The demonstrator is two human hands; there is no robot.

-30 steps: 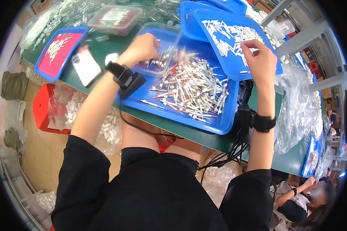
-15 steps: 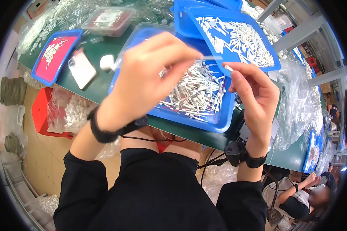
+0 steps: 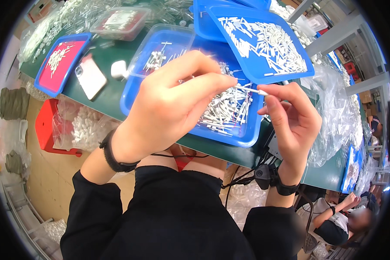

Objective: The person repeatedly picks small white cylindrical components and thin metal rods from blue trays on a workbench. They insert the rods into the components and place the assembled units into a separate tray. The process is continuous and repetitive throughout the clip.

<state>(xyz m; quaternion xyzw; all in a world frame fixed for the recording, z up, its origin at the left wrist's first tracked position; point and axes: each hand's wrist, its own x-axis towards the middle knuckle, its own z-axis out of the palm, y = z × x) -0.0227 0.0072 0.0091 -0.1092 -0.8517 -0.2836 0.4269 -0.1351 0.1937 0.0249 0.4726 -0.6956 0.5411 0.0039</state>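
Observation:
My left hand [image 3: 177, 99] is closed in a pinch on the end of a thin white stick [image 3: 246, 89], which points to the right. At the stick's other end, my right hand [image 3: 294, 115] pinches a small white tapered tip [image 3: 262, 92] between thumb and forefinger. Stick and tip meet in one line; how deep the stick sits in the tip cannot be seen. Below both hands is a blue tray [image 3: 247, 142] with a pile of white stick pieces [image 3: 225, 115], partly hidden by my left hand. A clear lidless box [image 3: 148, 41] overlaps that tray's far left.
Another blue tray [image 3: 305, 74] of white pieces overlaps the far right side. To the left lie a red-lined blue tray [image 3: 80, 47], a phone [image 3: 91, 78] and a white earphone case [image 3: 118, 69]. Plastic bags [image 3: 333, 117] cover the right; another person [image 3: 333, 221] sits lower right.
The stick in my left hand and the tip in my right were apart; now they meet end to end. Both hands have come slightly nearer to me.

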